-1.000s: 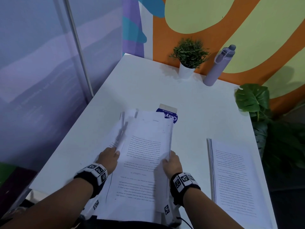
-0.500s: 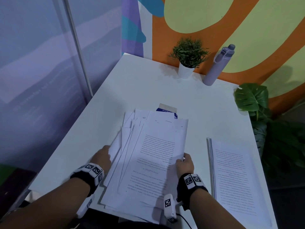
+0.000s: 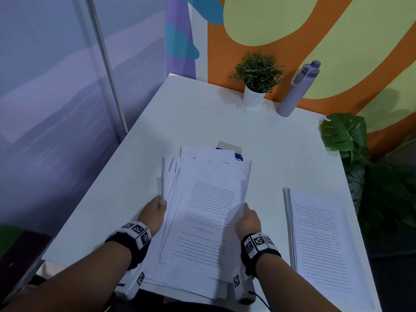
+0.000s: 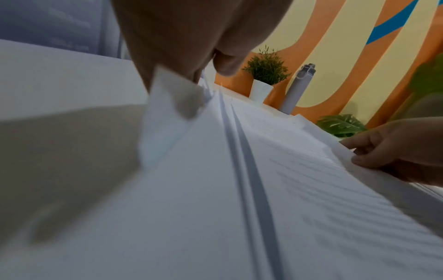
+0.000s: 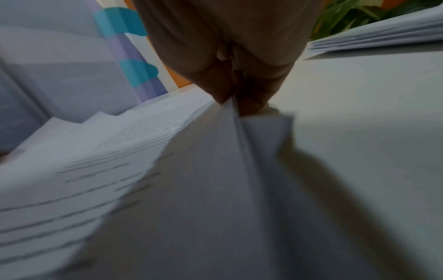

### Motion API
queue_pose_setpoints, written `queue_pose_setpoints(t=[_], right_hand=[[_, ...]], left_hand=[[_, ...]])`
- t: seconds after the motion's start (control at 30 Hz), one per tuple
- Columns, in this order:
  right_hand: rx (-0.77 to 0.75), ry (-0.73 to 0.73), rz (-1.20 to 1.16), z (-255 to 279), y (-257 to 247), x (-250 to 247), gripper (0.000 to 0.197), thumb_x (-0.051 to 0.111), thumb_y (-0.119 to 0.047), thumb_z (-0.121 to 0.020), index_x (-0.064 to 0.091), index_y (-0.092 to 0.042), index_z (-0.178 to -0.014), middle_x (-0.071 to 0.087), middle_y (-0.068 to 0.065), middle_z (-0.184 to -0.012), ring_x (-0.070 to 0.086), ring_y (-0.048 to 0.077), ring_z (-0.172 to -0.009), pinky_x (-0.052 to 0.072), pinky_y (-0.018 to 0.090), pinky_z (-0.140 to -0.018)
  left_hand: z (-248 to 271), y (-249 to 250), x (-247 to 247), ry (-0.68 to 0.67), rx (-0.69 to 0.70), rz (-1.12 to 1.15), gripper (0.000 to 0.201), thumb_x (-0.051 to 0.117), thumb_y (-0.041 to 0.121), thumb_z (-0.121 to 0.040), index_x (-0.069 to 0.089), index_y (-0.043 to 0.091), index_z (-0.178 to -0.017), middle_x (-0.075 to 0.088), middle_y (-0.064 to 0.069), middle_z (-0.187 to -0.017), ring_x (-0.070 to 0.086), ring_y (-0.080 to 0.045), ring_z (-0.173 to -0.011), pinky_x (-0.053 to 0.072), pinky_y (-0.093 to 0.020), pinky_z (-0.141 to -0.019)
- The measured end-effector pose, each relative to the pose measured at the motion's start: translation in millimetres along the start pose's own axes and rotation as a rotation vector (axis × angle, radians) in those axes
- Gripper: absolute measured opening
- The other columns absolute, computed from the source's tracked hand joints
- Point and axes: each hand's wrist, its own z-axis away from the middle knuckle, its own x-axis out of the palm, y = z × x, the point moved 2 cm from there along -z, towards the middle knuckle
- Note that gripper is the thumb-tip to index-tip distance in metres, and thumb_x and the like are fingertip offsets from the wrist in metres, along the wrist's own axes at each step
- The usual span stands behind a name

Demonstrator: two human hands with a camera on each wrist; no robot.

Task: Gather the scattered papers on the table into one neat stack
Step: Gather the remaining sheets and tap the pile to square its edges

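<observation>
The right hand has its fingers curled and pinched on the right edge of the sheaf, thumb on top and the others under. The left hand holds the left edge; its fingers go under the sheets there, but how tightly they close I cannot tell, since the left wrist view is blurred. Between the hands the sheaf lies near the front edge of the table, its sheets fanned and stepped along the far and left edges and its near end overhanging the table. A blue-printed item peeks out beyond its far edge. To the right, well apart, a second stack lies fairly square. By my judgement the loose sheets are collected but not yet squared, and the two piles remain to be joined.
</observation>
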Motion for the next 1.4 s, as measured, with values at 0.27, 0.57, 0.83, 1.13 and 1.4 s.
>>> queue_pose_setpoints(t=[0.27,0.57,0.83,1.13,1.4], right_hand=[[-0.124,-0.027,0.317,-3.0,-2.0,11.7,0.055,0.045,-0.021,-0.092,0.028,-0.016,-0.144,0.035,0.015,-0.139,0.042,0.033,-0.124,0.041,0.036,-0.1],[-0.294,-0.01,-0.9,13.4,-46.6,-62.1,0.021,0.053,-0.007,-0.094,0.052,-0.016,-0.113,0.064,-0.001,-0.109,0.063,0.019,-0.099,0.051,0.027,-0.083],[-0.536,0.273,-1.061,50.0,-82.4,-98.0,0.041,0.046,0.003,-0.093,0.054,-0.032,-0.111,0.069,-0.015,-0.096,0.064,0.002,-0.088,0.051,0.023,-0.08],[-0.507,0.188,-1.205,62.1,-69.6,-106.7,0.054,0.056,0.007,-0.058,0.051,-0.025,-0.101,0.06,0.003,-0.09,0.057,0.02,-0.084,0.048,0.027,-0.068],[-0.792,0.326,-1.059,78.6,-86.3,-136.4,0.09,0.047,0.01,-0.071,0.032,-0.054,-0.133,0.052,-0.009,-0.126,0.054,0.008,-0.109,0.046,0.028,-0.095]], left_hand=[[6.3,7.3,-3.7,-0.043,0.006,-0.023,0.042,0.049,0.01,-0.091,0.043,0.01,-0.133,0.057,-0.013,-0.126,0.05,-0.017,-0.097,0.039,-0.026,-0.085],[33.2,84.8,-44.0,0.091,0.238,0.308,0.032,0.061,0.012,-0.087,0.051,0.027,-0.112,0.06,0.017,-0.094,0.059,-0.02,-0.099,0.045,-0.033,-0.09],[39.1,117.1,-52.8,0.201,0.217,0.409,0.031,0.065,0.025,-0.085,0.059,0.009,-0.111,0.063,0.0,-0.09,0.059,-0.02,-0.089,0.04,-0.025,-0.081],[43.4,126.2,-44.7,0.198,0.453,0.42,0.03,0.066,-0.003,-0.079,0.051,0.016,-0.097,0.06,0.004,-0.083,0.059,0.002,-0.072,0.047,-0.007,-0.06],[59.9,156.5,-50.8,0.372,0.604,0.709,0.017,0.056,0.049,-0.081,0.051,0.036,-0.091,0.059,0.012,-0.092,0.057,0.0,-0.082,0.046,-0.003,-0.071]])
